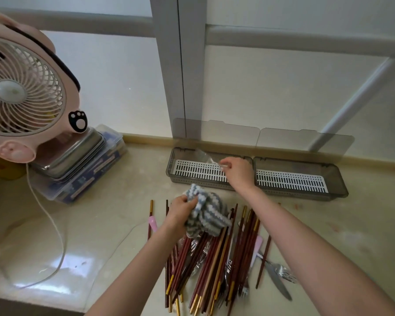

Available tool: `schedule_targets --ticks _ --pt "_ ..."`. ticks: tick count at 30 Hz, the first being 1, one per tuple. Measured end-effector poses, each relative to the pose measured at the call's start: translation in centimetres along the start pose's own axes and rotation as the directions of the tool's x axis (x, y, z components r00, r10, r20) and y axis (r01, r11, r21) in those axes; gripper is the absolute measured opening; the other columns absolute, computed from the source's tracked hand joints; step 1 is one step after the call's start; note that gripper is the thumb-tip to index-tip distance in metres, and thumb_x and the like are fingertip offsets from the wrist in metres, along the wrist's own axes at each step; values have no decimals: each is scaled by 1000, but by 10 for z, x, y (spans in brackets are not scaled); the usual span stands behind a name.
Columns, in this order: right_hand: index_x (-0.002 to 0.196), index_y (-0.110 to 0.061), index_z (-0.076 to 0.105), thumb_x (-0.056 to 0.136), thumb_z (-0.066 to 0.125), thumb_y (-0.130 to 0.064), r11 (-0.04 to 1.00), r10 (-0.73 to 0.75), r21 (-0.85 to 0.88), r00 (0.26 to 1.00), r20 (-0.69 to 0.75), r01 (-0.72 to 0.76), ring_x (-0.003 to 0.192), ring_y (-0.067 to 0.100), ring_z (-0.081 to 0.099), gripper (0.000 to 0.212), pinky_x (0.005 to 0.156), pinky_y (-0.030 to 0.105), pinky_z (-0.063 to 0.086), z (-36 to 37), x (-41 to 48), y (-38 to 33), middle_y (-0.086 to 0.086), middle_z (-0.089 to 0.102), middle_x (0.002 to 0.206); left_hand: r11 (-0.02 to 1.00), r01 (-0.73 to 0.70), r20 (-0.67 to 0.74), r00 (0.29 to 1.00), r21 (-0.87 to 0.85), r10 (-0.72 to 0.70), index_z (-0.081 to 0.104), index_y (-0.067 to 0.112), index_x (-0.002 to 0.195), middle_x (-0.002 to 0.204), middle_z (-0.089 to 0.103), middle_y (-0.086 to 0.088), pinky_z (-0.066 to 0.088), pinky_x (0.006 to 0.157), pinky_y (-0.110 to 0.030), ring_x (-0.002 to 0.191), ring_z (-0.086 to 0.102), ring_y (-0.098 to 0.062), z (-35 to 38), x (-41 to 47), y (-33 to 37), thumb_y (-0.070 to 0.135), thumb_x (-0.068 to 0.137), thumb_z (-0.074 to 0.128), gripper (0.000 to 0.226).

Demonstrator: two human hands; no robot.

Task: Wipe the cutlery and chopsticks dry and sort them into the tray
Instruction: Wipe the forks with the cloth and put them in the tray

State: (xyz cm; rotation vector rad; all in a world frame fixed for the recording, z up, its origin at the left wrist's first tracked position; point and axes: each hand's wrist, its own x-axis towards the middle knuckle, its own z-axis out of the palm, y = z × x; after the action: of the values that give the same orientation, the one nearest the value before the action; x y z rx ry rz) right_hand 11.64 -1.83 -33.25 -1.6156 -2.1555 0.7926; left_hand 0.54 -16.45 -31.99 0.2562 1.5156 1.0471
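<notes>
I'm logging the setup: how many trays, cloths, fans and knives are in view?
Trays: 2
Cloth: 1
Fan: 1
Knife: 1
Total: 5

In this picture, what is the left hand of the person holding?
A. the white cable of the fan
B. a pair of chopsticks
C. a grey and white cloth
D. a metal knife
C: the left hand grips the grey and white cloth at the far end of the pile of chopsticks; the knife lies on the counter, and the right hand pinches a clear utensil over the tray.
</notes>
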Motion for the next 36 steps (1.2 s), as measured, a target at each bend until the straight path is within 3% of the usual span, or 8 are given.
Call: schedule_targets --ticks 2,5,9,13,17,27,31,36 --pt "108 -20 68 92 59 -18 984 -11 -180 999 48 20 101 17 63 18 88 28 49 16 8 10 -1 68 111 995 -20 -11 1000 -93 19 58 5 97 91 67 -14 55 65 -34 81 66 -25 -8 3 -1 13 94 49 12" --pt "105 -19 68 94 56 -15 953 -41 -297 997 60 57 99 19 62 17 86 30 51 31 19 13 3 68 108 985 -41 -32 999 -166 36 57 7 102 94 67 -14 55 74 -39 86 66 -27 -16 6 1 12 95 48 12" --pt "124 -19 62 92 53 -7 935 -49 -344 993 105 83 114 27 55 36 90 31 46 35 39 11 8 62 122 969 -127 -64 991 -213 116 57 7 99 87 68 -11 56 57 -28 68 70 -18 -26 7 5 6 95 45 12" --pt "129 -21 56 92 54 -12 969 -103 -216 990 94 121 116 22 50 38 92 30 41 30 31 13 5 55 124 948 -226 -80 974 -226 213 58 8 97 83 68 -7 56 57 -24 65 69 -11 -42 9 8 1 94 43 17" --pt "120 -21 61 93 54 -10 973 -225 -25 971 85 228 92 8 56 30 82 16 41 16 -12 21 -7 55 119 950 -250 -54 968 -189 244 59 12 96 89 68 -8 57 66 -27 73 68 -14 -58 11 7 6 95 43 17" --pt "72 -25 70 79 69 -16 945 266 -288 879 396 -157 83 12 66 12 81 30 53 -23 -86 109 -9 71 85 970 -191 163 963 -148 215 52 3 121 111 65 -16 56 78 -32 101 63 -29 -29 9 -1 10 96 43 27" --pt "90 -20 72 77 63 -22 813 387 -577 815 431 -81 89 18 66 16 78 25 52 -22 -113 120 -3 70 95 973 -188 187 959 -137 212 51 5 120 97 67 -8 54 62 -22 83 66 -15 -10 4 -1 10 96 44 25" --pt "102 -20 61 81 65 -22 792 307 -611 858 411 9 100 22 63 21 75 26 46 -15 -139 119 1 66 107 980 -134 263 950 -149 170 49 6 124 106 65 -12 56 71 -28 94 64 -21 4 3 -8 12 96 44 29"
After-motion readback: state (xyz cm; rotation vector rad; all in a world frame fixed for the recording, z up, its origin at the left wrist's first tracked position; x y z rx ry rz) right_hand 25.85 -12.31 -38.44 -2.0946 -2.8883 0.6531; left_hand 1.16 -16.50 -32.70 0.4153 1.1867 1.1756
